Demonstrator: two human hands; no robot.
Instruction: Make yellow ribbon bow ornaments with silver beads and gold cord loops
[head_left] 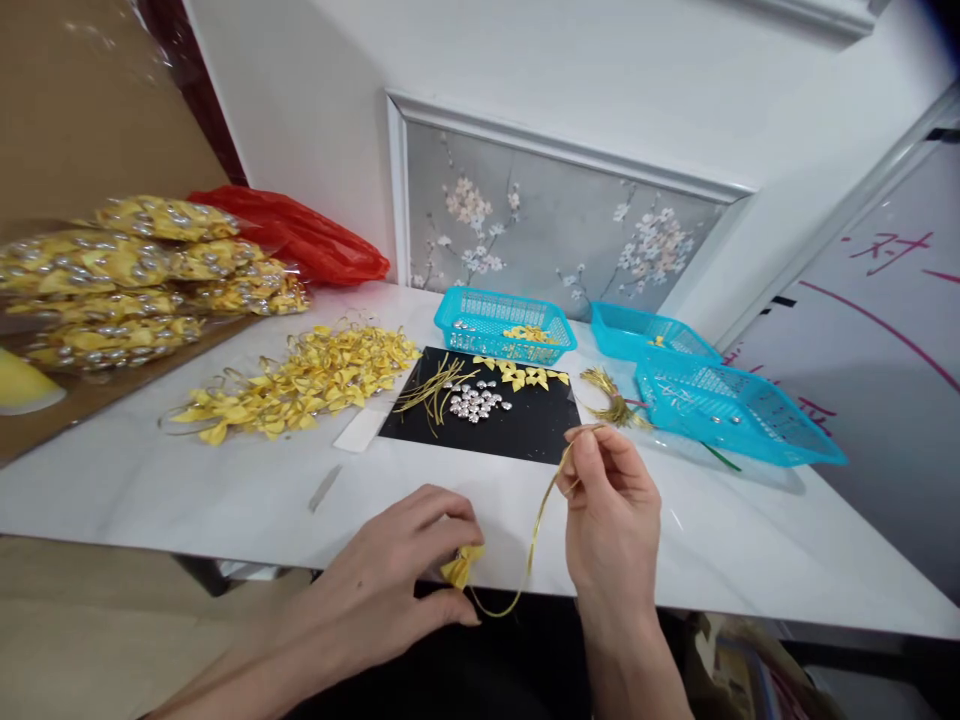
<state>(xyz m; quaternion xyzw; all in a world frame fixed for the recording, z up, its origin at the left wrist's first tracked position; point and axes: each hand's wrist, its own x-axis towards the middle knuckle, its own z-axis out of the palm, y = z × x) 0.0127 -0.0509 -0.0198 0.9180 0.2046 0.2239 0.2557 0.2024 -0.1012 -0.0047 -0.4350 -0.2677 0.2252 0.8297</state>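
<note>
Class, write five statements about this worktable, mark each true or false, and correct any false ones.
1. The right hand pinches a gold cord. True.
2. The silver beads lie on a white mat. False: the silver beads lie on a black mat.
3. A yellow bow is between the left hand's thumb and fingers. True.
4. Only one blue basket is visible. False: there are three.
5. The wall picture shows flowers. True.

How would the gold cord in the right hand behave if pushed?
The gold cord probably bends easily, since it sags in a curve below the right hand. It may be slightly springy, as the bend is smooth. Being thin, it's likely very light.
</note>
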